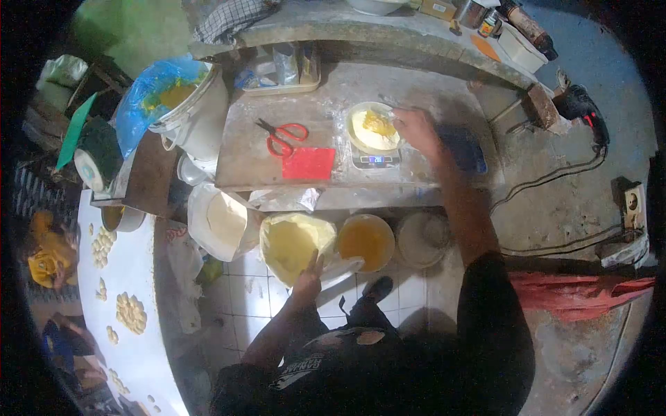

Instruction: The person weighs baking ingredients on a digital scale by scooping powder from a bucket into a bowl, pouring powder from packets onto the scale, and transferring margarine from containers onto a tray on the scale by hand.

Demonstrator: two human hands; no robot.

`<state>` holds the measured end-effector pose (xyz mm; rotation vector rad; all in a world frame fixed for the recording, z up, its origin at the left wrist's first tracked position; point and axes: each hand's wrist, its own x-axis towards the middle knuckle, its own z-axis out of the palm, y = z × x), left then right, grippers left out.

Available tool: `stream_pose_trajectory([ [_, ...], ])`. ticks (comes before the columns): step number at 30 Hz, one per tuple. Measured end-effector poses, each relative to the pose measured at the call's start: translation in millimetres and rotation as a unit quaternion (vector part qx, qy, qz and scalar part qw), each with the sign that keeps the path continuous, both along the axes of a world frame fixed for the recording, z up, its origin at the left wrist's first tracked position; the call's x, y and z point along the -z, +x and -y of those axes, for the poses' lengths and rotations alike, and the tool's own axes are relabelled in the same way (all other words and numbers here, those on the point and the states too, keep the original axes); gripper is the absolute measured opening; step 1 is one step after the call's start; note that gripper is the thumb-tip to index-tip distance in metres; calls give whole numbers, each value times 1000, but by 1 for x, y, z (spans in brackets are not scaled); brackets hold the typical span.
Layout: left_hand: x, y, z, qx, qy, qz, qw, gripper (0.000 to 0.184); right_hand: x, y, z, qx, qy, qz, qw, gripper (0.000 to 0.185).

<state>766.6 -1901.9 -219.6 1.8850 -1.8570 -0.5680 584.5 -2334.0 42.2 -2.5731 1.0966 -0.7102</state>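
My right hand [416,130] is closed at the right rim of a bowl [352,123]; what its fingers pinch, if anything, is hidden. White powder with a yellow heap [378,123] on it fills the bowl. Under it is a digital kitchen scale [375,161] with a lit display. My left hand [309,279] is closed on the near edge of a plastic-lined tub [267,236] of pale yellow powder. Beside that hand juts a whitish flap [345,267], perhaps part of the liner. Red-handled scissors [286,139] and a red packet [309,163] lie left of the scale.
A bag of white powder [216,220], a tub of orange-yellow contents [368,243] and another container [422,239] stand along the table front. At left are a white bucket [196,118] and a white table [132,260] with dough pieces. Another person [52,256] is beyond it.
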Motion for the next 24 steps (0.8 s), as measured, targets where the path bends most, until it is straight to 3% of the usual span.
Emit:
stream_pose_trajectory([
  [2, 6, -1, 1, 1, -21, 18, 1000, 71, -5, 1, 1, -73, -42, -32, 996, 24],
  [6, 6, 1, 3, 5, -14, 31, 999, 73, -12, 6, 2, -87, -75, -103, 988, 29],
  [11, 9, 1, 2, 8, -8, 65, 998, 73, -18, 15, -2, -61, -31, -217, 974, 38],
  [16, 7, 1, 0, 0, -63, 35, 997, 72, -6, 25, -5, -95, -93, -230, 964, 36],
  [18, 3, -1, -1, -14, 51, 7, 999, 73, -2, 30, -2, -108, -116, -233, 960, 35],
  [24, 12, 3, -10, -15, -5, 32, 999, 74, 6, 40, 2, -110, -83, -284, 949, 34],
])
